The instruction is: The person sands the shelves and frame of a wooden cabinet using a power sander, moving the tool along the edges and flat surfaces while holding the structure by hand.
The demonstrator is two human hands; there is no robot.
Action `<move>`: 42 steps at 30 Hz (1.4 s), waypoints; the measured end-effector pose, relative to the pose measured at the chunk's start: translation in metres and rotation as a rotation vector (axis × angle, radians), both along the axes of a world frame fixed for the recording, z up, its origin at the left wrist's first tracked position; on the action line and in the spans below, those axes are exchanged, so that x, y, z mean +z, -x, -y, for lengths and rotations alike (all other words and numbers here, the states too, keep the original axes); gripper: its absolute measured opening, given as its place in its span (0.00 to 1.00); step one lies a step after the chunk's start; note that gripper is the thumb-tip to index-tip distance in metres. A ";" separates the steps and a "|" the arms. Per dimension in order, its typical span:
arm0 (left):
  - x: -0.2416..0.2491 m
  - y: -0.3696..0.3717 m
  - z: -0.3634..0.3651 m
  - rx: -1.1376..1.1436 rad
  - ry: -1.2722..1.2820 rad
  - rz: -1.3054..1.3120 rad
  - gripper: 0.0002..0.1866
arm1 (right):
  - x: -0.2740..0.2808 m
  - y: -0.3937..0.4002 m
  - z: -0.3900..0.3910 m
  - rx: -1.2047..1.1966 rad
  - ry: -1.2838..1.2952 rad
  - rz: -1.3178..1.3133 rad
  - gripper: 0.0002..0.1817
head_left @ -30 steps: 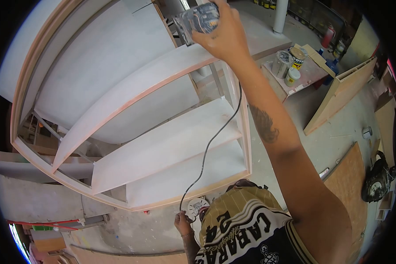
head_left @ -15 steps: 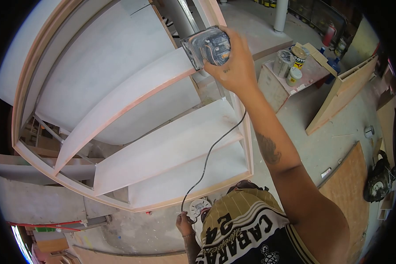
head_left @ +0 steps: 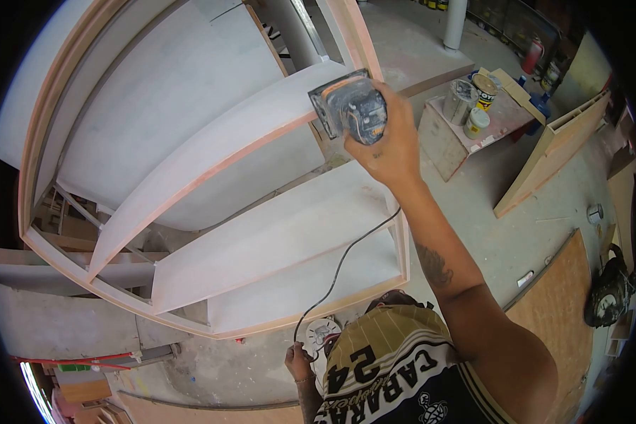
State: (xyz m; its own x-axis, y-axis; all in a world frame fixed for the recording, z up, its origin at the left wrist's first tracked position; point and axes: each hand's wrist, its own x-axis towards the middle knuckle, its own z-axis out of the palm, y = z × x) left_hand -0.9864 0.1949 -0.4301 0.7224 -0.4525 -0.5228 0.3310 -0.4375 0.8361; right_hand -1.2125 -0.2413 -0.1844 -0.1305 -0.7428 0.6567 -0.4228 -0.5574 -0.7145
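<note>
A dusty black power sander point(head_left: 358, 109) is in my right hand point(head_left: 391, 141), whose fingers wrap round its body. Its flat square pad faces the upper left, at the right end of a curved white shelf point(head_left: 212, 131) with a pinkish edge; whether the pad touches the wood I cannot tell. Low in the view, my left hand point(head_left: 299, 362) is closed round the black cord point(head_left: 326, 293), which runs up across the lower white shelf point(head_left: 261, 240) and passes behind my right forearm. Both shelves sit inside a large curved wooden frame point(head_left: 396, 233).
At the right, paint cans point(head_left: 459, 100) stand on a dusty box point(head_left: 442, 141). Beside it leans a hollow wooden panel point(head_left: 551, 155). Farther right are a plywood sheet point(head_left: 562, 311) and a dark power tool point(head_left: 608, 293) on the floor. A white round object point(head_left: 323, 331) lies near my left hand.
My right hand and the sander have moved down and to the right, away from the shelf's top surface. My left hand has barely moved and still holds the cord.
</note>
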 end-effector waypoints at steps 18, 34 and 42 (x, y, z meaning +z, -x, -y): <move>-0.006 -0.006 0.012 -0.024 0.006 -0.004 0.14 | 0.036 0.000 0.026 -0.006 0.106 -0.018 0.43; -0.001 -0.003 0.017 -0.008 -0.006 0.002 0.14 | 0.008 0.013 0.008 0.018 0.139 -0.017 0.42; -0.009 -0.013 0.011 -0.019 -0.005 0.018 0.14 | 0.038 0.005 0.016 0.014 0.101 -0.039 0.44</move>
State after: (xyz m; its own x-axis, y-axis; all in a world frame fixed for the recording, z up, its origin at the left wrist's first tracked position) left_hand -0.9732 0.1834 -0.4390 0.7231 -0.4638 -0.5119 0.3075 -0.4474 0.8398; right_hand -1.2180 -0.2576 -0.1467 -0.0934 -0.6744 0.7324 -0.4405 -0.6317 -0.6379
